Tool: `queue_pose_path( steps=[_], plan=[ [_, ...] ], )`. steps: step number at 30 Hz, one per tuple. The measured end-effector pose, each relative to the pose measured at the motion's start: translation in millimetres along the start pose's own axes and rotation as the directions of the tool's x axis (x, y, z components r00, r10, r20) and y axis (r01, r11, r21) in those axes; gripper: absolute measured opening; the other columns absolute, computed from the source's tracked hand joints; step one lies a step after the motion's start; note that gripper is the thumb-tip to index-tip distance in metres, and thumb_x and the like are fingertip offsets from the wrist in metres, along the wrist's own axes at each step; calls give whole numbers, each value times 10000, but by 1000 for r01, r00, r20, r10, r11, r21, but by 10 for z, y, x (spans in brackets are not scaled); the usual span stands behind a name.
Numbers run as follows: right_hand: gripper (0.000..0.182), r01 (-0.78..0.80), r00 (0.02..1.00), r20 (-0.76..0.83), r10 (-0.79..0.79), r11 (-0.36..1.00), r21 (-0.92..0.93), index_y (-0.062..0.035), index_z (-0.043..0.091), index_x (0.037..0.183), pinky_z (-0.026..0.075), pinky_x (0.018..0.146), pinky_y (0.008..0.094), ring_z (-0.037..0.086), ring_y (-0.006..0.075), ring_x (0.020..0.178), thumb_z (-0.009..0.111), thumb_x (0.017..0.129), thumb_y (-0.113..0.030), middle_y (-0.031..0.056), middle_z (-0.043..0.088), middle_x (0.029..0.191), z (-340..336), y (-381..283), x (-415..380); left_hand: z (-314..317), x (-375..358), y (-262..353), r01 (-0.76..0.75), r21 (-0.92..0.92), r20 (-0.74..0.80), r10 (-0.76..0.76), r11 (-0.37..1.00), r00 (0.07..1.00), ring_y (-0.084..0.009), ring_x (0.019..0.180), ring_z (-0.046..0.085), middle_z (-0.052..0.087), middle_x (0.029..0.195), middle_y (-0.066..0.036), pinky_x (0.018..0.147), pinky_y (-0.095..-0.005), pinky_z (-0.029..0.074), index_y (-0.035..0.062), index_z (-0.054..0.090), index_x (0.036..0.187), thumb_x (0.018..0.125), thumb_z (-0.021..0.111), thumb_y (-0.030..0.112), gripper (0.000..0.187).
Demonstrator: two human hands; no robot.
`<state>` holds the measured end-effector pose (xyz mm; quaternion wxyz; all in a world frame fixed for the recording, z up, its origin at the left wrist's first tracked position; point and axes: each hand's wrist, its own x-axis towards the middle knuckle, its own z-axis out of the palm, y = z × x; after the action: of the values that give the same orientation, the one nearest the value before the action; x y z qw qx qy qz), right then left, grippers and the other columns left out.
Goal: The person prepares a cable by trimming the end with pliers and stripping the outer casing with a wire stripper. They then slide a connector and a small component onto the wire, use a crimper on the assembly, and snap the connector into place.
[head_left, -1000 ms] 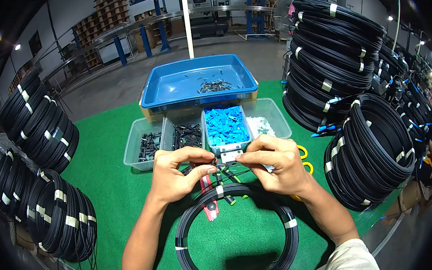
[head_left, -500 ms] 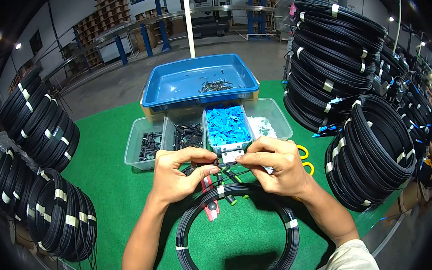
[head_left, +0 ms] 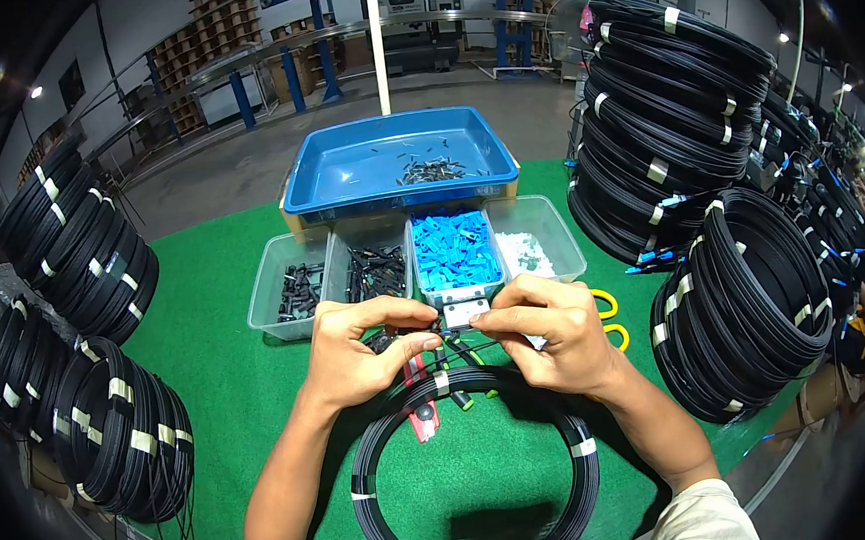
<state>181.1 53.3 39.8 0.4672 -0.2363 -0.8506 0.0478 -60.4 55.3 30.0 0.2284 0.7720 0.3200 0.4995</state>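
Observation:
My left hand [head_left: 358, 355] pinches a small black piece at the thumb and fingertips, which largely cover it. Opposite it, my right hand [head_left: 553, 337] is closed in a pinch on a thin black cable [head_left: 488, 345], close to a small silver metal block [head_left: 458, 308]. Below both hands lies a coil of black cable [head_left: 590, 490] bound with pale tape. A red tool [head_left: 425, 423] and green-and-black pliers [head_left: 462, 400] lie partly under the coil and hands. Beside my right hand show yellow scissor handles [head_left: 607, 304].
Clear bins hold black parts [head_left: 301, 289], more black parts [head_left: 377, 272], blue connectors [head_left: 454, 251] and white pieces [head_left: 524, 256]. Behind them stands a blue tray [head_left: 346, 186] with scattered small pieces. Cable coils are stacked left [head_left: 123, 432] and right [head_left: 672, 103] on the green mat [head_left: 213, 285].
My fingertips have shifted very slightly around the small black piece. Both hands stay in nearly the same place, and the coil has not moved.

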Motion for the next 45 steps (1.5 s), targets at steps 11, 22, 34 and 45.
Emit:
queue_pose_path(
  steps=[11,22,34,45],
  plan=[
    [260,5,1000,11,-5,1000,-8,-44,738,913,544,591,320,683,229,672,727,668,41,68,664,823,10,-8,-2,14,-12,-1,4,24,-1,-4,1000,1000,-153,746,736,761,865,-112,702,-273,575,22,766,916,729,834,56,202],
    [297,14,999,-34,-16,998,-65,-48,759,898,519,556,281,677,191,651,721,630,74,62,664,771,-80,-65,39,-36,-30,-124,128,-226,-5,-133,966,991,-179,825,731,755,885,-132,773,-297,588,-33,745,938,749,797,-9,197],
    [304,66,997,-23,-71,981,-185,-74,750,891,442,457,278,624,163,549,733,603,23,29,633,739,-135,-272,65,-18,-46,-170,142,-280,36,-138,949,990,-192,867,728,749,901,-138,803,-306,588,-44,738,971,764,768,-42,209],
    [325,85,996,4,-86,974,-209,-57,735,921,442,467,305,620,184,558,735,606,24,39,624,765,-100,-288,30,-6,-36,-91,104,-227,41,-97,968,994,-182,858,735,753,905,-133,786,-285,583,-27,745,971,751,769,-49,223]
  ],
)
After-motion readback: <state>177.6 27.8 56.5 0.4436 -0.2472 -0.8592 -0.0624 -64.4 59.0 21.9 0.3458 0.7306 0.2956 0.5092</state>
